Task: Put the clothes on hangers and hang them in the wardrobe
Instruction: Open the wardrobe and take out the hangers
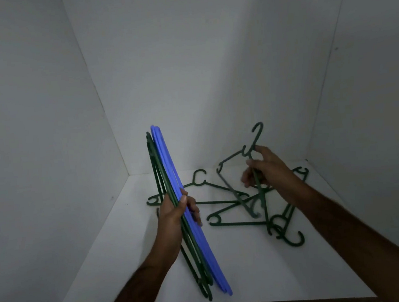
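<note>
two hands work inside a white wardrobe [184, 55], over its white shelf [135, 259]. the left hand [175, 216] grips a bundle of hangers seen edge-on, standing steeply with the top leaning away: blue hangers [172, 177] on the right of the bundle, green ones [157, 169] on its left. thumb and fingers are curled round the bundle about midway up, and its lower end reaches down near the shelf's front edge; whether it touches the shelf cannot be told.

the right hand [265, 166] holds a single green hanger [251, 150] lifted above the shelf, its hook pointing up. the fingers are curled, pinching the hanger just below the hook, with one arm of the hanger running down past the palm toward the pile beneath.

several more loose green hangers [238, 210] lie flat and crossed over one another on the back and right part of the shelf, hooks pointing different ways. one hook [294, 239] curls toward the front right, another [200, 177] sits near the back wall, just right of the bundle. the lifted hanger's lower end overlaps this pile; contact cannot be told. no clothes show.
</note>
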Demonstrator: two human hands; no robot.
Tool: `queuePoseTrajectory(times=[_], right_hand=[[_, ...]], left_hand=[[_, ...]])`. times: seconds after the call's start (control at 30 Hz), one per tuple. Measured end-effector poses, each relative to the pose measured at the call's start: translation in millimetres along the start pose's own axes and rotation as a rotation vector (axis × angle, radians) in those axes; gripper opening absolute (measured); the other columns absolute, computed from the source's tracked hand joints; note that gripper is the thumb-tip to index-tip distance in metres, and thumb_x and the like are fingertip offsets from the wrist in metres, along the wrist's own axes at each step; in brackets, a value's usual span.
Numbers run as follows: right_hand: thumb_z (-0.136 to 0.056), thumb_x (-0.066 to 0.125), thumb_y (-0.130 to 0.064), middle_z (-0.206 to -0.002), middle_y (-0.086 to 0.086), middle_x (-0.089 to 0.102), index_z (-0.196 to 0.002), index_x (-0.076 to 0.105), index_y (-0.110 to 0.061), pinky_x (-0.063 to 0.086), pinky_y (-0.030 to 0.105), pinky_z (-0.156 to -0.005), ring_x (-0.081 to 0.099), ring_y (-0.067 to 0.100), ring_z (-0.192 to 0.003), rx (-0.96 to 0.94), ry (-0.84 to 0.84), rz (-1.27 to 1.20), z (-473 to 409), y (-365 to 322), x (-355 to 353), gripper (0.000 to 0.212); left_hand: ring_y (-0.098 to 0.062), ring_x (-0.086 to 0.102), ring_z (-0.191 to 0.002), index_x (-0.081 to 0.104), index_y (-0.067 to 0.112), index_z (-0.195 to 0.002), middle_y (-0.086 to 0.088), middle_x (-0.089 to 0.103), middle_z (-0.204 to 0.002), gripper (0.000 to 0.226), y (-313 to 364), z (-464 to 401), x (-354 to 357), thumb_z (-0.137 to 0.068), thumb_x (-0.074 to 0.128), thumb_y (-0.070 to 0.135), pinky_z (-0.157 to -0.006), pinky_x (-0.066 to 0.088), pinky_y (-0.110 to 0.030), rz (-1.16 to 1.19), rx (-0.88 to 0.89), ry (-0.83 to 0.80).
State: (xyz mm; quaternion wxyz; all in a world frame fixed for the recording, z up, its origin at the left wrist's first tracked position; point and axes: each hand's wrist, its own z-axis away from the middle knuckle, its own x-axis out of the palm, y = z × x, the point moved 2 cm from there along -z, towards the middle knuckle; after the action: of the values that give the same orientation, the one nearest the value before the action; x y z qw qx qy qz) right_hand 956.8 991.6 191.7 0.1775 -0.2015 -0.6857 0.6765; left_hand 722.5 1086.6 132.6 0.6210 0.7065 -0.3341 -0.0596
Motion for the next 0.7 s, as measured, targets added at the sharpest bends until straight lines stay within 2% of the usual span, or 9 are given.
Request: queuePoseTrajectory(times=[0.07,0.17,0.27,0.33,0.4,0.47,0.57,0.63,0.7], right_hand=[[-0.104,0.055,-0.014,-0.088,0.018,0.075,-0.141,0.04,-0.022,0.059,0.039,-0.073,0.07,0.026,-0.071,0.005,-0.13,-0.181,11.8,-30.8,21.4,0.042],[-0.102,0.055,-0.013,-0.091,0.016,0.075,-0.123,0.054,-0.009,0.061,0.036,-0.072,0.071,0.022,-0.074,0.077,-0.241,-0.442,21.9,-52.8,59.2,0.021],[-0.101,0.055,-0.025,-0.095,0.01,0.076,-0.092,0.071,-0.009,0.059,0.033,-0.083,0.072,0.019,-0.083,0.151,-0.353,-0.541,17.7,-57.0,93.0,0.025],[-0.1,0.056,-0.028,-0.087,0.005,0.073,-0.099,0.067,-0.007,0.058,0.032,-0.073,0.069,0.017,-0.075,0.22,-0.441,-0.506,10.4,-56.5,111.9,0.024],[-0.1,0.058,-0.02,-0.089,0.007,0.071,-0.116,0.054,-0.007,0.057,0.03,-0.067,0.069,0.017,-0.074,0.182,-0.497,-0.424,-2.0,-54.1,125.0,0.021],[-0.102,0.056,-0.012,-0.098,0.009,0.076,-0.131,0.048,-0.008,0.057,0.031,-0.079,0.073,0.02,-0.088,0.101,-0.52,-0.307,-17.9,-48.4,128.4,0.031],[-0.104,0.053,-0.011,-0.101,0.012,0.077,-0.135,0.053,-0.013,0.056,0.034,-0.084,0.073,0.028,-0.099,-0.038,-0.512,0.013,-42.2,-24.0,108.4,0.031],[-0.102,0.057,-0.012,-0.096,0.009,0.076,-0.12,0.062,-0.014,0.054,0.033,-0.08,0.073,0.026,-0.094,-0.119,-0.427,0.434,-59.4,12.3,78.5,0.019],[-0.099,0.063,-0.021,-0.111,0.009,0.071,-0.115,0.063,-0.013,0.048,0.03,-0.084,0.066,0.023,-0.1,-0.103,-0.467,1.0,-63.8,59.3,52.0,0.018]], left_hand=[[-0.034,0.072,-0.086,0.05,-0.001,-0.115,-0.013,0.072,-0.089,0.02,7.6,2.9,10.8,-0.102,0.043,0.013,-0.075,0.06,-0.042,-0.111,0.115,-0.083],[-0.025,0.07,-0.11,0.053,0.004,-0.123,-0.005,0.075,-0.109,0.024,17.1,5.5,22.4,-0.103,0.045,0.015,-0.096,0.054,-0.03,-0.242,0.229,-0.154],[-0.021,0.07,-0.107,0.051,0.006,-0.129,-0.004,0.074,-0.11,0.037,19.0,7.9,29.3,-0.096,0.049,0.023,-0.094,0.054,-0.03,-0.267,0.216,-0.154],[-0.022,0.07,-0.101,0.051,0.016,-0.13,-0.003,0.074,-0.106,0.037,19.2,8.7,28.3,-0.094,0.051,0.025,-0.089,0.056,-0.031,-0.221,0.19,-0.095],[-0.031,0.069,-0.091,0.052,0.019,-0.13,-0.013,0.07,-0.1,0.036,23.3,7.5,23.2,-0.095,0.054,0.029,-0.085,0.058,-0.047,-0.154,0.184,-0.051],[-0.028,0.062,-0.069,0.05,0.014,-0.123,-0.016,0.059,-0.083,0.027,30.3,7.0,16.4,-0.098,0.051,0.026,-0.068,0.059,-0.051,-0.005,0.185,-0.047],[-0.015,0.046,-0.053,0.048,0.01,-0.11,-0.006,0.047,-0.069,0.016,46.4,4.9,3.3,-0.098,0.047,0.02,-0.047,0.047,-0.03,0.191,0.194,0.025],[-0.012,0.041,-0.05,0.049,0.009,-0.11,-0.003,0.045,-0.068,0.012,54.5,4.0,-9.9,-0.102,0.048,0.017,-0.043,0.041,-0.025,0.21,0.2,0.059],[-0.011,0.039,-0.05,0.05,0.008,-0.111,-0.002,0.044,-0.068,0.013,60.8,5.4,-25.5,-0.102,0.045,0.016,-0.041,0.039,-0.023,0.166,0.185,0.097]])
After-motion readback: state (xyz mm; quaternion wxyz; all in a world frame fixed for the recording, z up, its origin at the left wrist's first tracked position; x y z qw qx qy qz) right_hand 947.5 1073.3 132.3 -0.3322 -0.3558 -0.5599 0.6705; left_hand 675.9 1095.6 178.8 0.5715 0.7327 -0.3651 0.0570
